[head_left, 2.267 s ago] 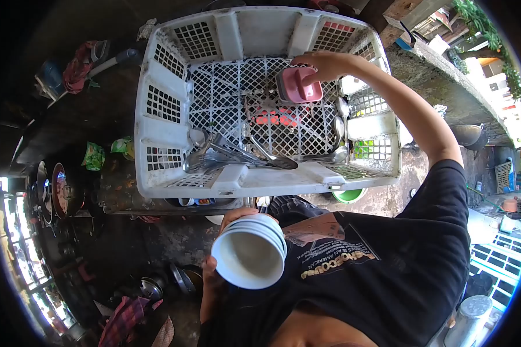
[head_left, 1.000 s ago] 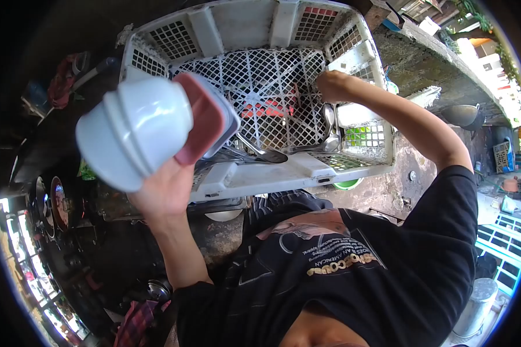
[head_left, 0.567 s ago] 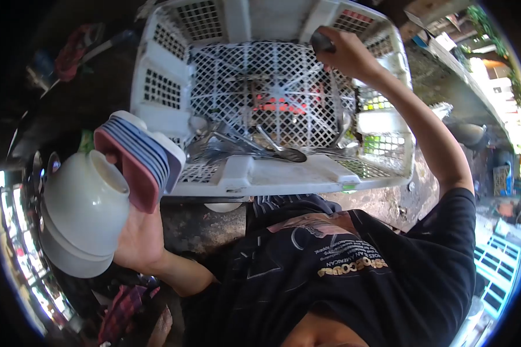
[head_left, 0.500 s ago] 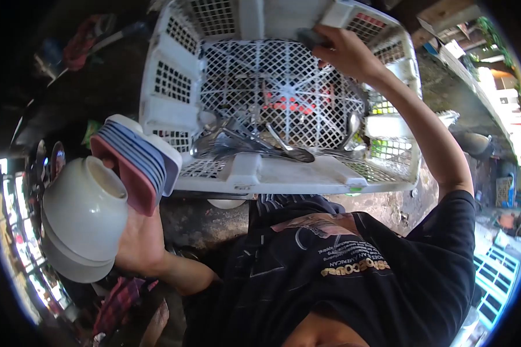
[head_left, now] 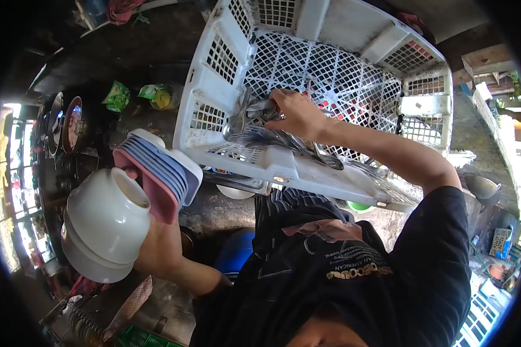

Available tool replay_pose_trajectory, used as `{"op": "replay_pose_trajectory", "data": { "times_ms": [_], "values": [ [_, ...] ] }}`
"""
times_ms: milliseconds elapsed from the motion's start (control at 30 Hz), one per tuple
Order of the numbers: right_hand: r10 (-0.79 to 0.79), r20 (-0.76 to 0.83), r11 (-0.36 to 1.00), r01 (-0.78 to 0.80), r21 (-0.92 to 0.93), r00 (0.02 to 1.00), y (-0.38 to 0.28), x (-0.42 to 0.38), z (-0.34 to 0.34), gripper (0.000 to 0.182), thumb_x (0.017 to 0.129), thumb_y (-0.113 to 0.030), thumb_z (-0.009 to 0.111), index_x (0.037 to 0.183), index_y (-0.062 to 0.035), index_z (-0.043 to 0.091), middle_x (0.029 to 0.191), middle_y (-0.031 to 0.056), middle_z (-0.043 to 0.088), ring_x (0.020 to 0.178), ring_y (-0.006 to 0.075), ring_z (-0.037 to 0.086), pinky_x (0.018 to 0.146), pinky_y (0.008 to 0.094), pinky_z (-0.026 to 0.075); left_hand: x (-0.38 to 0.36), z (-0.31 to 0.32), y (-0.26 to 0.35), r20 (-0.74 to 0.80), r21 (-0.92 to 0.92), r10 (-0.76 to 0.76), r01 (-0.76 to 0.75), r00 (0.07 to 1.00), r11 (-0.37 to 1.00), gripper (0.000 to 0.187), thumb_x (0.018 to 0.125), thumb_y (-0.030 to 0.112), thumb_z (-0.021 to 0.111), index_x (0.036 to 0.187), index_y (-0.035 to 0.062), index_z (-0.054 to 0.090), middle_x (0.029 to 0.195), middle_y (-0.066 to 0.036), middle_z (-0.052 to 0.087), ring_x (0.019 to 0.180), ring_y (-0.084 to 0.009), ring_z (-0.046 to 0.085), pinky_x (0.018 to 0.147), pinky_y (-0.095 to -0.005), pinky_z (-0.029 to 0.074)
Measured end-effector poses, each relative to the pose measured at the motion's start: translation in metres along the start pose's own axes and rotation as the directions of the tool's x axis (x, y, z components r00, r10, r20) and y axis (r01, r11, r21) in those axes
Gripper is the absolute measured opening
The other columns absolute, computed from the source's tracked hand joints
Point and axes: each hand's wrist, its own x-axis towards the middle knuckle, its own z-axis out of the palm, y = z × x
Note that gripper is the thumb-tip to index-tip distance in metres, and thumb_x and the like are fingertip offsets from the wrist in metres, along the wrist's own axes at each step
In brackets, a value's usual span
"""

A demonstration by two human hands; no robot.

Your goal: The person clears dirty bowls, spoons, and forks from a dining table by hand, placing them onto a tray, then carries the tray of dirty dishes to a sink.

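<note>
My left hand (head_left: pixel 159 246) grips a stack of white bowls (head_left: pixel 107 202), tipped on their side, together with a stack of pink, blue and white plastic dishes (head_left: pixel 159 168). My right hand (head_left: pixel 298 115) reaches into a white plastic crate (head_left: pixel 353 26) with lattice walls. Its fingers are closed around pieces of metal cutlery (head_left: pixel 259 109) near the crate's left side; their exact kind is partly hidden by the hand. More spoons and forks (head_left: pixel 324 157) lie along the crate's near edge, below my right forearm.
Green and yellow packets (head_left: pixel 117 96) lie left of the crate on a dark surface. Round pans (head_left: pixel 72 124) hang or stand at the far left. Below the crate are a blue round object (head_left: pixel 237 251) and a green one (head_left: pixel 360 206). A pot (head_left: pixel 481 188) is at the right.
My right hand has moved from the crate's far wall to the cutlery at its near left. The view has shifted, so crate, bowls and dishes appear further right. My left hand keeps its hold.
</note>
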Motion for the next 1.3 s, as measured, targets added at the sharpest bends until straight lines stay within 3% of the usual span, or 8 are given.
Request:
{"op": "replay_pose_trajectory", "data": {
  "times_ms": [167,533,633,733,833,1000,1100,1300],
  "values": [
    [0.072,0.023,0.994,-0.074,0.081,0.997,-0.013,0.008,0.012,0.038,0.071,-0.019,0.067,0.096,0.004,0.051,0.082,0.0204,0.061,0.078,0.0344,0.06,0.072,0.0399,0.047,-0.001,-0.016,0.006,0.334,-0.166,-0.11,0.173,0.936,0.971,0.057,0.092,0.035,0.033,0.133,-0.004,0.028,0.135,-0.017,0.034,0.129,-0.0305,0.025,0.109,-0.0519,0.012],
    [0.216,0.206,0.903,-0.276,0.33,0.954,-0.005,0.03,-0.037,0.035,0.082,-0.031,0.058,0.082,0.0046,0.062,0.067,0.0141,0.061,0.065,0.0205,0.061,0.064,0.0346,0.048,-0.003,-0.024,0.009,0.313,-0.172,-0.067,0.126,0.947,0.977,0.061,0.09,0.038,0.035,0.133,-0.0043,0.028,0.137,-0.019,0.032,0.13,-0.0313,0.024,0.109,-0.0533,0.011],
    [0.143,0.188,0.632,-0.236,0.739,0.972,0.005,0.028,-0.037,0.037,0.084,-0.032,0.057,0.075,0.0047,0.058,0.069,0.0108,0.06,0.06,0.0185,0.059,0.059,0.034,0.046,-0.003,-0.025,0.011,0.121,-0.104,-0.016,0.028,0.992,0.994,0.064,0.089,0.041,0.036,0.133,-0.0049,0.027,0.137,-0.02,0.031,0.13,-0.0318,0.024,0.109,-0.0523,0.012],
    [0.183,0.393,0.616,-0.417,0.668,0.901,-0.008,0.018,-0.053,0.037,0.083,-0.033,0.061,0.078,0.003,0.056,0.069,0.0124,0.06,0.061,0.0195,0.059,0.059,0.036,0.047,-0.001,-0.028,0.01,0.247,-0.146,-0.046,0.084,0.968,0.986,0.064,0.089,0.04,0.035,0.134,-0.0049,0.026,0.137,-0.021,0.031,0.13,-0.0318,0.024,0.11,-0.0512,0.012],
    [0.114,0.219,0.978,-0.148,0.144,0.969,-0.004,0.012,-0.037,0.034,0.085,-0.033,0.061,0.088,0.0004,0.053,0.068,0.0088,0.058,0.055,0.0138,0.055,0.05,0.0322,0.044,0.001,-0.028,0.009,0.266,-0.135,-0.051,0.09,0.962,0.987,0.064,0.089,0.039,0.035,0.134,-0.0048,0.026,0.137,-0.021,0.03,0.13,-0.0318,0.023,0.11,-0.0507,0.012],
    [0.03,-0.113,1.0,-0.03,0.003,0.993,-0.01,0.025,0.01,0.038,0.073,-0.032,0.072,0.076,0.0025,0.055,0.067,0.0179,0.06,0.066,0.0319,0.06,0.064,0.0394,0.047,0.007,-0.025,0.006,0.32,-0.193,-0.102,0.171,0.942,0.966,0.064,0.089,0.039,0.036,0.134,-0.005,0.025,0.137,-0.021,0.031,0.13,-0.0317,0.024,0.11,-0.0507,0.01],
    [0.08,-0.083,0.996,-0.076,0.05,0.993,-0.002,0.039,0.012,0.035,0.071,-0.028,0.072,0.077,0.0023,0.056,0.07,0.0177,0.061,0.069,0.0323,0.061,0.067,0.0395,0.048,0.007,0.013,-0.001,-0.283,-0.063,0.021,-0.04,0.959,0.997,0.063,0.088,0.042,0.035,0.138,0.0053,0.028,0.147,-0.011,0.02,0.137,-0.0276,0.012,0.106,-0.0546,-0.005],
    [0.087,0.025,0.996,-0.087,-0.005,0.996,0.011,0.025,-0.024,0.021,0.074,-0.019,0.067,0.079,0.0007,0.061,0.069,0.0161,0.061,0.061,0.0285,0.06,0.059,0.0363,0.047,0.009,0.002,0.002,-0.304,-0.073,0.047,-0.072,0.952,0.995,0.061,0.088,0.041,0.039,0.137,0.0049,0.031,0.145,-0.012,0.025,0.135,-0.0287,0.017,0.106,-0.0549,0.0]
  ]
}}
